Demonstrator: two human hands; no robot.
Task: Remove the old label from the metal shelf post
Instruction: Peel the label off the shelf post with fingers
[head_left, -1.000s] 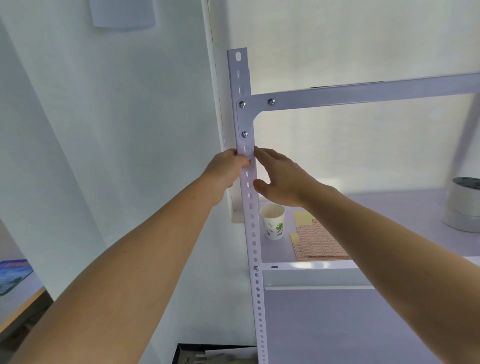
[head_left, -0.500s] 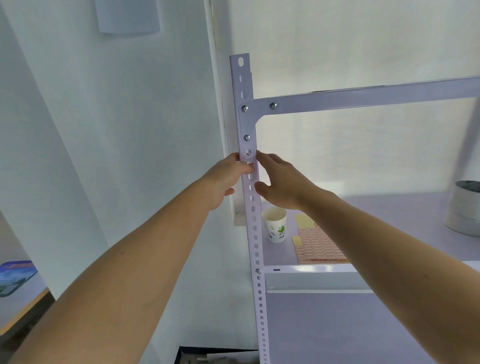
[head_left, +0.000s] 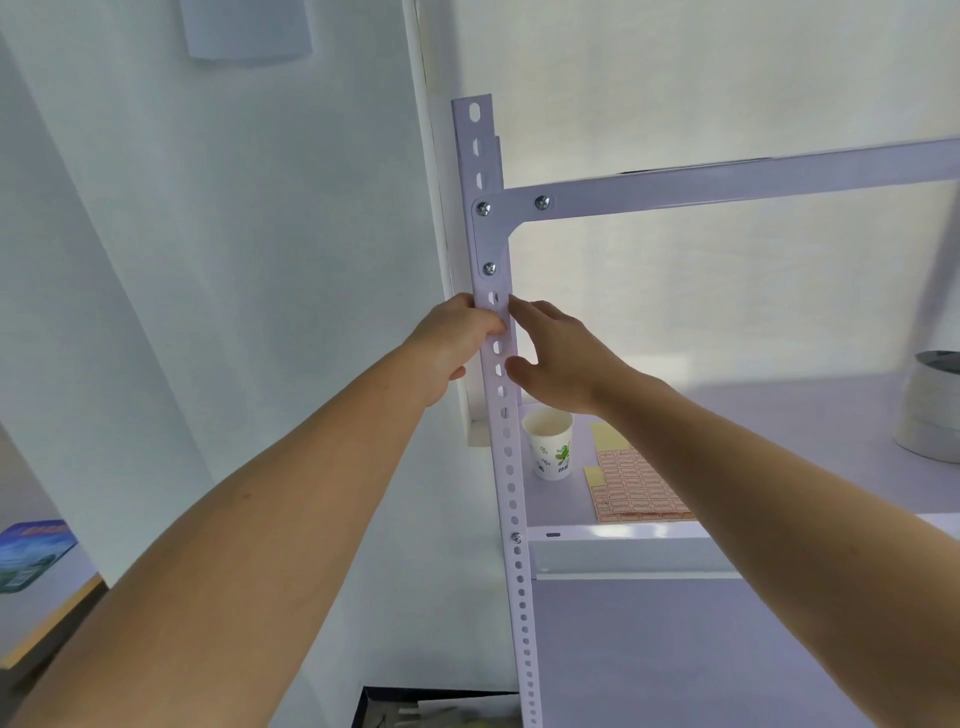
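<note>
A pale perforated metal shelf post (head_left: 511, 483) stands upright in the middle of the head view. My left hand (head_left: 452, 345) wraps around the post's left edge just below the corner bracket, with the thumb pressed on the front face. My right hand (head_left: 558, 358) sits on the post's right edge at the same height, fingers up and thumb curled toward the post. The label is not clear to see; a small pale strip (head_left: 503, 318) between my fingertips may be it.
A paper cup (head_left: 549, 444) and a sheet of pink labels (head_left: 636, 486) lie on the shelf (head_left: 779, 415) behind the post. A roll of tape (head_left: 932, 410) stands at the right. A crossbar (head_left: 727, 182) runs right from the bracket. A dark box (head_left: 441, 709) sits below.
Both hands have stayed at the same spot on the post; only the camera has shifted slightly, moving the whole scene a little lower in view.
</note>
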